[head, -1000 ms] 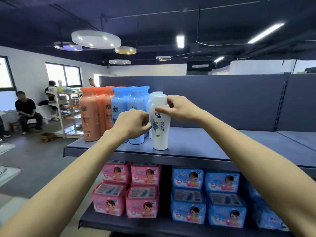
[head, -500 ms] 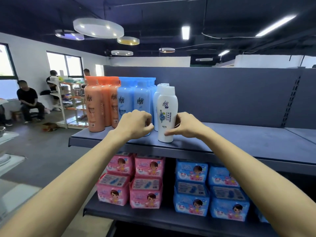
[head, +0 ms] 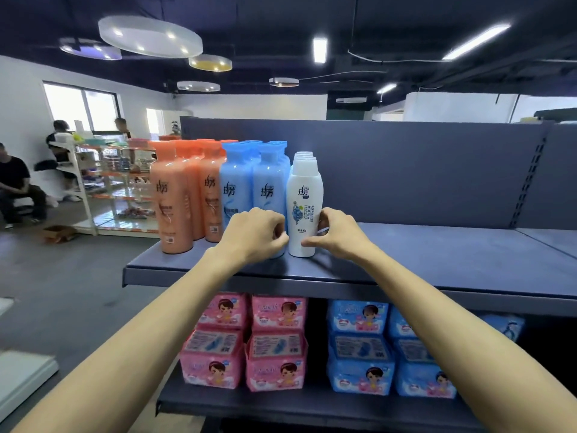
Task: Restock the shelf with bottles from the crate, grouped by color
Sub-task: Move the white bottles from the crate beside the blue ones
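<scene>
**Clerk:** Entry one, top shelf (head: 437,260)?

**Checker:** Dark grey-blue, matt, flat, metal by the look. It carries glossy plastic bottles, upright, in files running near to far. Left are the orange bottles (head: 175,198), tall with square shoulders. In the middle are the blue bottles (head: 249,189), same shape. Right is the white bottle (head: 304,207), slimmer, with round shoulders, a cylinder cap and a printed label. More white caps line up behind it.

**Clerk:** Where exactly is the white bottle?

**Checker:** It heads its file toward the near edge, just beside the blue ones. Colours sit in blocks, as the task wants.

**Clerk:** Hands?

**Checker:** Right hand (head: 338,234): thumb at the bottle's near base, fingers curled at its lower right side, a light grasp. Left hand (head: 254,234): fingers clenched inward, low in front of the nearest blue bottle. I cannot tell whether its tips touch the white bottle.

**Clerk:** Why so low?

**Checker:** My reading is that the base is being squared, label outward, snug against the blue file. A tall narrow bottle would likely tip if pushed high. Pushed low, smooth plastic should slide easily on that deck.

**Clerk:** Lower shelf?

**Checker:** Pink packs (head: 246,342) on the left, blue packs (head: 359,345) on the right. Both are soft film-wrapped blocks, stacked two high.

**Clerk:** Crate?

**Checker:** Not in view.
</scene>
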